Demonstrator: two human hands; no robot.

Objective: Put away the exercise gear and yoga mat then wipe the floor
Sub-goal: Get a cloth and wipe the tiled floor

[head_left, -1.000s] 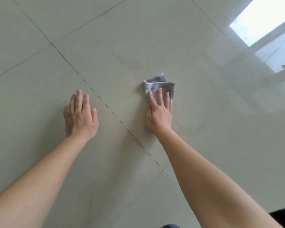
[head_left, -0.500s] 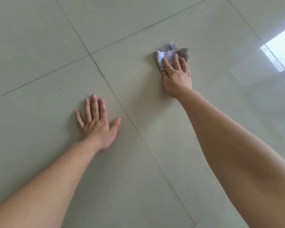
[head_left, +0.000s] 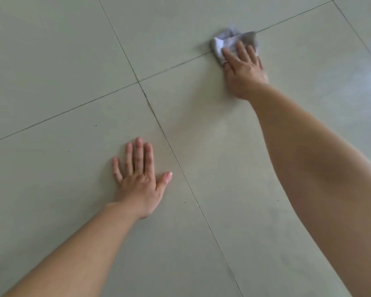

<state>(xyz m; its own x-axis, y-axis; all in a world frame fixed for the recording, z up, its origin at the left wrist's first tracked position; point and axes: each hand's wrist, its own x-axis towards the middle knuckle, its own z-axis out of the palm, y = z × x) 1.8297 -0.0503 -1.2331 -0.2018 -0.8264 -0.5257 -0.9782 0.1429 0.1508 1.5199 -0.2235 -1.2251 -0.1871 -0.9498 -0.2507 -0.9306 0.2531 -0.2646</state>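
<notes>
Right hand (head_left: 243,69) is pressing flat on the cloth (head_left: 227,40), fingers straight and close together, nothing pinched. The cloth's near part is hiding under them, edges blurring. The cloth is crumpled, soft, grey-white, lying across a grout line on the far tiles. Left hand (head_left: 138,181) is resting palm-down, fingers spread, on the glossy pale floor (head_left: 51,61), well apart from it.

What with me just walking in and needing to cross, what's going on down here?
A person is wiping the tiled floor. The right hand presses a crumpled grey-white cloth onto it with straight fingers, at a grout line. The left hand rests flat on a nearer tile. No exercise gear or mat is in view.
</notes>
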